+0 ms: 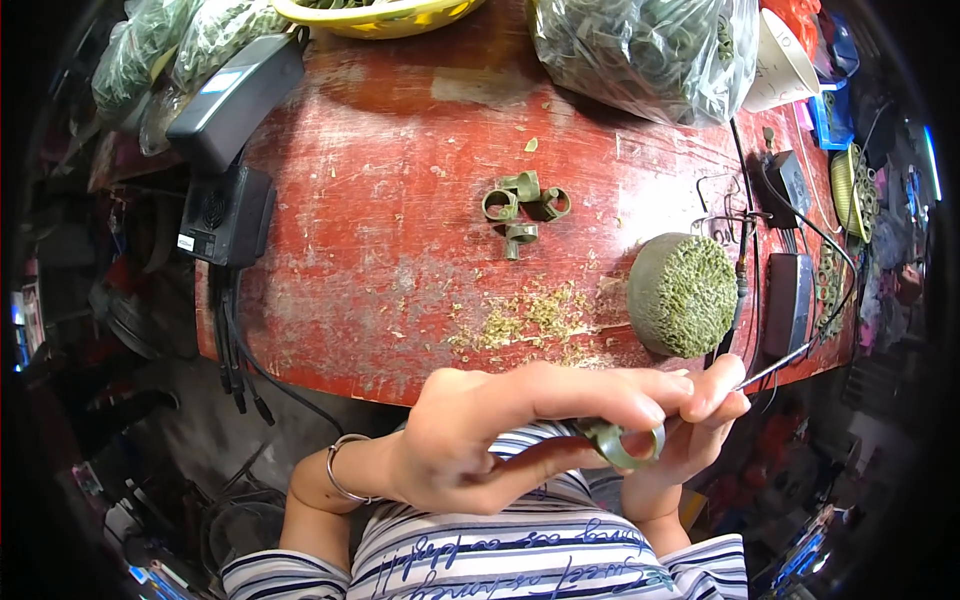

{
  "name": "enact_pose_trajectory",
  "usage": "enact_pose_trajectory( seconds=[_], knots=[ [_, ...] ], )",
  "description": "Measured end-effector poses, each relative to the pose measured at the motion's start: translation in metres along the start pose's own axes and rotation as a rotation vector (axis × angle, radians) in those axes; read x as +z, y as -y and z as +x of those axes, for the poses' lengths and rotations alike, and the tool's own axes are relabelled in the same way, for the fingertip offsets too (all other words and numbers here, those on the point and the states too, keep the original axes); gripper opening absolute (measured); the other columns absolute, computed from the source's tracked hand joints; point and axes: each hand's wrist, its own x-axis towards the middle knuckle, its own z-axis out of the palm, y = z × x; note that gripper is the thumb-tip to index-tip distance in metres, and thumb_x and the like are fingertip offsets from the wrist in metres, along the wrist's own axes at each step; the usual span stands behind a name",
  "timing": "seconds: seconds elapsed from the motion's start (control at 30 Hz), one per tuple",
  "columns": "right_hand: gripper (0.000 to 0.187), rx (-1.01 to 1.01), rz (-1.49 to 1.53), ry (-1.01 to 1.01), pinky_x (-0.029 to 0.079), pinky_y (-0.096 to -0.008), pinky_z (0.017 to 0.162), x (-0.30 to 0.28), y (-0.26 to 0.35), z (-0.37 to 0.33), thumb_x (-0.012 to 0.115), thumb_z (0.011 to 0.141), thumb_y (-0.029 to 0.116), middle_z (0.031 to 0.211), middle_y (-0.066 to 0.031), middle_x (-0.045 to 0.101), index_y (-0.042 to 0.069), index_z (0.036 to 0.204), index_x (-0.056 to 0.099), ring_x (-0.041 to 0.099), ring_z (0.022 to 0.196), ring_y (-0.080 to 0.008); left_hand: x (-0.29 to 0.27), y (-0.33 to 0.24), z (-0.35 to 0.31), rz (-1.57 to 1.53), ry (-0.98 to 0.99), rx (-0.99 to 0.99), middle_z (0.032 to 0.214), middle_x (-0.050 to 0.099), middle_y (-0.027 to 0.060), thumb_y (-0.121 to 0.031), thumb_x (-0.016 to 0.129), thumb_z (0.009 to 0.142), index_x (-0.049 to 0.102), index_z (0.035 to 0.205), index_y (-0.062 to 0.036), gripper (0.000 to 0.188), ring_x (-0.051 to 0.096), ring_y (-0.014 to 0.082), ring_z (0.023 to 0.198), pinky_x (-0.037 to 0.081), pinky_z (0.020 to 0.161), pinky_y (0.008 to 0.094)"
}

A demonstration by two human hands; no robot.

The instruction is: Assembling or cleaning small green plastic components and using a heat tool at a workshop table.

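Note:
My left hand (490, 430), with a bangle on its wrist, reaches in over my lap. Its thumb and fingers pinch a green ring-shaped piece (625, 447), held in the air just off the table's front edge. My right hand (705, 415) meets it at the fingertips, closed around a thin dark rod-like tool (770, 372) that sticks out to the upper right. The tool's working end is hidden behind the fingers. Several similar green ring pieces (522, 207) lie clustered mid-table. Pale yellow-green trimmings (525, 322) are scattered nearer to me.
On the red table (380, 250), a round green block (690, 295) with a rough, crumbly face stands at right. Clear bags of green pieces (650, 55), a white cup (780, 65) and a yellow basket (380, 18) line the back. Black power boxes (225, 215) and cables sit along the sides.

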Motion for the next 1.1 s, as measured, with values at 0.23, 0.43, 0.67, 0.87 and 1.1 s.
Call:
enact_pose_trajectory(
  seconds=[0.23, 0.43, 0.67, 0.87, 1.1],
  knots=[
    [0.034, -0.045, 0.139, -0.108, 0.042, -0.025, 0.043, 0.001, -0.017, -0.008, 0.034, 0.092, 0.042, 0.06, -0.0127, 0.052, 0.009, 0.085, 0.038, 0.052, 0.048, -0.0174, -0.007, 0.009, -0.003, -0.086, 0.022, 0.055, 0.122, 0.048, 0.0206, 0.009, 0.05, 0.082, 0.044, 0.115, 0.0048, 0.034, 0.052, 0.0225, 0.109, 0.043, 0.09, 0.031],
    [0.033, -0.014, 0.092, -0.1, 0.047, -0.0281, 0.042, 0.01, -0.011, -0.006, 0.034, 0.091, 0.042, 0.06, -0.0158, 0.052, 0.01, 0.088, 0.037, 0.054, 0.046, -0.0217, -0.007, 0.01, -0.006, -0.107, 0.026, 0.021, 0.123, 0.046, 0.0225, 0.007, 0.049, 0.084, 0.042, 0.116, 0.0053, 0.033, 0.051, 0.0234, 0.109, 0.044, 0.09, 0.031],
    [0.016, -0.406, -0.55, -0.102, 0.049, -0.0289, 0.056, -0.001, -0.027, 0.0, 0.046, 0.091, 0.015, 0.076, -0.0159, 0.063, 0.002, 0.095, 0.054, 0.061, 0.062, -0.0228, -0.037, 0.01, -0.011, -0.152, -0.618, 0.095, 0.106, 0.054, 0.0236, -0.005, 0.052, 0.081, 0.043, 0.107, 0.0042, 0.028, 0.055, 0.0321, 0.101, 0.051, 0.081, 0.0364],
    [0.028, -0.36, -1.227, -0.082, 0.046, -0.03, 0.057, 0.019, -0.059, 0.06, 0.063, 0.073, -0.002, 0.086, -0.0123, 0.051, 0.003, 0.101, 0.059, 0.054, 0.067, -0.0229, -0.036, 0.009, -0.005, -0.075, -0.691, -0.142, 0.057, 0.042, 0.0013, 0.002, 0.05, 0.081, 0.055, 0.088, 0.0034, 0.009, 0.042, 0.0067, 0.05, 0.028, 0.037, 0.0155],
    [0.017, -0.248, -1.017, -0.059, 0.043, -0.0322, 0.051, 0.018, -0.049, 0.052, 0.065, 0.066, -0.002, 0.07, -0.0097, 0.047, 0.003, 0.081, 0.059, 0.053, 0.057, -0.0246, -0.03, 0.019, -0.003, 0.711, -0.598, -0.041, 0.106, 0.052, 0.0084, 0.01, 0.067, 0.068, 0.059, 0.102, 0.0008, 0.036, 0.056, 0.0055, 0.062, 0.041, 0.045, 0.0159]
  ],
)
